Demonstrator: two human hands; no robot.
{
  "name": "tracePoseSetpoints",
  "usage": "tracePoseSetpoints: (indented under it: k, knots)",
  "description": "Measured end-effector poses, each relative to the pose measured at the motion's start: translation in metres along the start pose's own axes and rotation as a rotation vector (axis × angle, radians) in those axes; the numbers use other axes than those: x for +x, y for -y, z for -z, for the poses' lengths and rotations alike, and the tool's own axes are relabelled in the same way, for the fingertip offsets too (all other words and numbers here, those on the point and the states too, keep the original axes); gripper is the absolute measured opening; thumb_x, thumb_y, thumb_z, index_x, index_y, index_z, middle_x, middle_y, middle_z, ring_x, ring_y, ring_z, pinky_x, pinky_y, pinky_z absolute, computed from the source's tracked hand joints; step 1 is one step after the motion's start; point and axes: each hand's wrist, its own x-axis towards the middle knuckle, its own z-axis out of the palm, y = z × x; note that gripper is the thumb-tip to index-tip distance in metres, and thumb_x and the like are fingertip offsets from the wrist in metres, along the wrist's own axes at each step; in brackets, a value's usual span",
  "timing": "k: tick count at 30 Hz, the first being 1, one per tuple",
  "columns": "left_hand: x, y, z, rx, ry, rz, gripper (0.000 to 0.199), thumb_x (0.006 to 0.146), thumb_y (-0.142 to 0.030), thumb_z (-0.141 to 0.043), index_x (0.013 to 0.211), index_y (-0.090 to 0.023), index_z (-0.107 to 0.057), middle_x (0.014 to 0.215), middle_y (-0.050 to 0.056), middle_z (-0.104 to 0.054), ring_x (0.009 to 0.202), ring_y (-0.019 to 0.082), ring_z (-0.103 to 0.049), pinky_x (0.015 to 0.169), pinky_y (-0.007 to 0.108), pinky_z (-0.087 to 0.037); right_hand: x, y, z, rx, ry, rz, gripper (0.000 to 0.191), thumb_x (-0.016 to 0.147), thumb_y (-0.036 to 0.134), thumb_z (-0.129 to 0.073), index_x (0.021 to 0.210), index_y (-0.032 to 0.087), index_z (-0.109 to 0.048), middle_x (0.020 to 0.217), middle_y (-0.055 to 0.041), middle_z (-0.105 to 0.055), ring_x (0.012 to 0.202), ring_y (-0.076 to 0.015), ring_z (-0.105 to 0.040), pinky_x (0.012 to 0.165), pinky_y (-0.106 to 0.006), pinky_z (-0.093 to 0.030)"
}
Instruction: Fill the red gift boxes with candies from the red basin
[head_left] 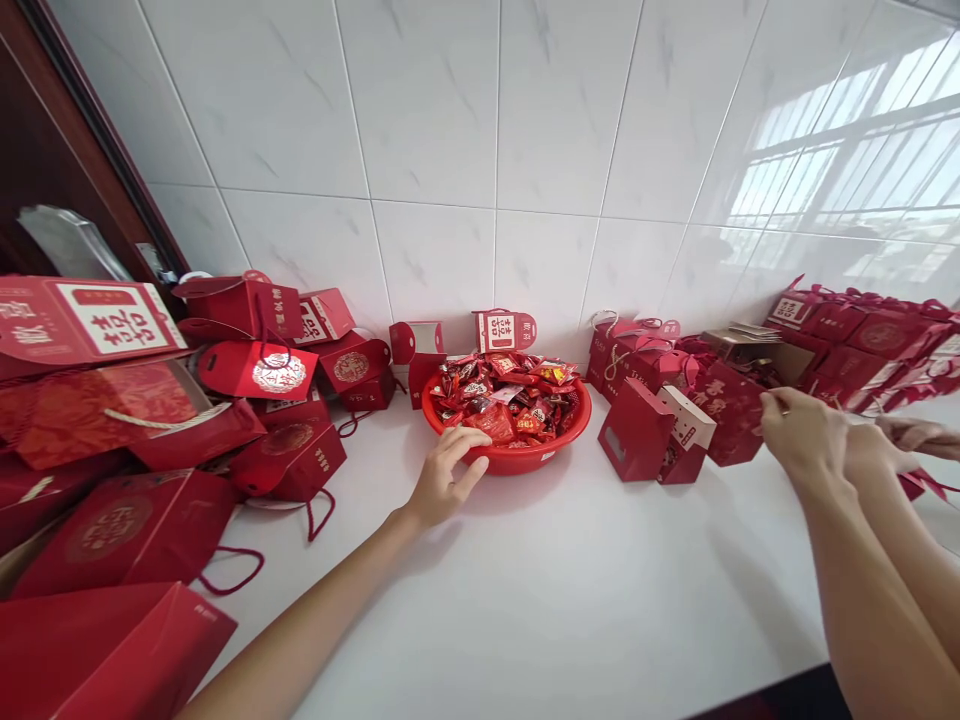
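The left hand (448, 475), thumb and fingers apart, is placed at the rim of a round red plastic basket (517, 460) of wrapped sweets (499, 420), probably for picking or steadying, while bent fingers of the right hand (802, 430) are set at the edge of a printed dark-red cardboard box (736, 412), whether clamped cannot be told. The basket is centred on the white desk (555, 580), apparently for easy reach, between heaped red boxes (131, 525); behind it, window light is reflected in marbled white wall tiles (435, 120).
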Motion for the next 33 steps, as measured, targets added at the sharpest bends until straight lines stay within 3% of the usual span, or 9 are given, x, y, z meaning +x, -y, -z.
tracePoseSetpoints:
  k: [6, 12, 14, 16, 18, 22, 27, 30, 33]
  knots:
    - [-0.002, 0.002, -0.002, 0.012, -0.003, -0.039, 0.020, 0.095, -0.031, -0.052, 0.104, -0.020, -0.066, 0.105, 0.008, -0.071, 0.104, 0.023, -0.064, 0.100, 0.042, -0.049, -0.016, 0.014, -0.027, 0.261, 0.181, -0.166, 0.020, 0.085, 0.026, -0.046, 0.065, 0.025, -0.048, 0.071, -0.0154, -0.065, 0.077, -0.0316, -0.061, 0.075, -0.040, -0.040]
    - [-0.004, 0.004, -0.005, 0.043, -0.017, -0.072, 0.020, 0.095, -0.030, -0.051, 0.104, -0.020, -0.066, 0.105, 0.007, -0.071, 0.105, 0.023, -0.063, 0.101, 0.042, -0.048, -0.025, 0.006, -0.033, 0.315, 0.206, -0.218, 0.014, 0.088, 0.032, -0.046, 0.076, 0.025, -0.048, 0.072, -0.0134, -0.065, 0.079, -0.0319, -0.064, 0.082, -0.042, -0.043]
    - [-0.005, 0.005, -0.007, 0.065, -0.021, -0.072, 0.021, 0.095, -0.030, -0.051, 0.106, -0.021, -0.066, 0.107, 0.008, -0.070, 0.106, 0.024, -0.063, 0.103, 0.044, -0.047, -0.028, 0.007, -0.033, 0.309, 0.112, -0.258, 0.017, 0.087, 0.040, -0.049, 0.085, 0.023, -0.054, 0.085, -0.0185, -0.068, 0.089, -0.0365, -0.065, 0.079, -0.045, -0.043]
    - [-0.007, 0.006, -0.009, 0.093, -0.017, -0.082, 0.023, 0.094, -0.031, -0.051, 0.108, -0.021, -0.066, 0.108, 0.008, -0.070, 0.106, 0.024, -0.062, 0.104, 0.044, -0.046, -0.032, 0.015, -0.033, 0.289, -0.082, -0.312, 0.026, 0.086, 0.043, -0.051, 0.095, 0.020, -0.059, 0.100, -0.0239, -0.066, 0.099, -0.0404, -0.063, 0.078, -0.047, -0.044]
    - [-0.009, 0.007, -0.012, 0.131, -0.014, -0.104, 0.025, 0.093, -0.030, -0.051, 0.112, -0.020, -0.065, 0.110, 0.009, -0.069, 0.107, 0.025, -0.060, 0.104, 0.045, -0.046, -0.036, 0.029, -0.032, 0.318, -0.252, -0.295, 0.028, 0.087, 0.039, -0.050, 0.101, 0.018, -0.061, 0.106, -0.0243, -0.065, 0.096, -0.0384, -0.064, 0.080, -0.048, -0.046]
    - [-0.014, 0.011, -0.018, 0.214, -0.047, -0.159, 0.029, 0.092, -0.027, -0.051, 0.118, -0.021, -0.063, 0.114, 0.010, -0.068, 0.111, 0.026, -0.058, 0.104, 0.046, -0.045, -0.060, 0.081, -0.039, 0.560, -0.336, 0.107, 0.018, 0.091, 0.036, -0.050, 0.093, 0.021, -0.060, 0.097, -0.0141, -0.068, 0.078, -0.0291, -0.063, 0.074, -0.044, -0.050]
    - [-0.019, 0.014, -0.023, 0.273, -0.083, -0.241, 0.038, 0.092, -0.024, -0.052, 0.129, -0.020, -0.056, 0.123, 0.013, -0.065, 0.117, 0.028, -0.056, 0.104, 0.047, -0.045, -0.136, 0.153, -0.072, 0.796, 0.054, 0.820, 0.020, 0.098, 0.021, -0.042, 0.093, 0.022, -0.062, 0.090, -0.0096, -0.068, 0.078, -0.0198, -0.063, 0.065, -0.031, -0.049]
    - [-0.022, 0.015, -0.024, 0.290, -0.096, -0.283, 0.042, 0.092, -0.023, -0.052, 0.134, -0.018, -0.051, 0.128, 0.015, -0.062, 0.120, 0.028, -0.055, 0.105, 0.047, -0.044, -0.181, 0.171, -0.094, 0.765, 0.149, 1.053, 0.024, 0.097, 0.014, -0.041, 0.085, 0.022, -0.060, 0.076, -0.0052, -0.063, 0.062, -0.0164, -0.055, 0.058, -0.029, -0.042]
    - [-0.024, 0.016, -0.023, 0.296, -0.080, -0.293, 0.043, 0.093, -0.024, -0.050, 0.136, -0.018, -0.050, 0.131, 0.015, -0.060, 0.123, 0.028, -0.054, 0.106, 0.048, -0.044, -0.205, 0.171, -0.109, 0.717, 0.170, 1.148, 0.027, 0.095, 0.012, -0.040, 0.075, 0.022, -0.055, 0.068, -0.0021, -0.056, 0.054, -0.0149, -0.046, 0.055, -0.029, -0.036]
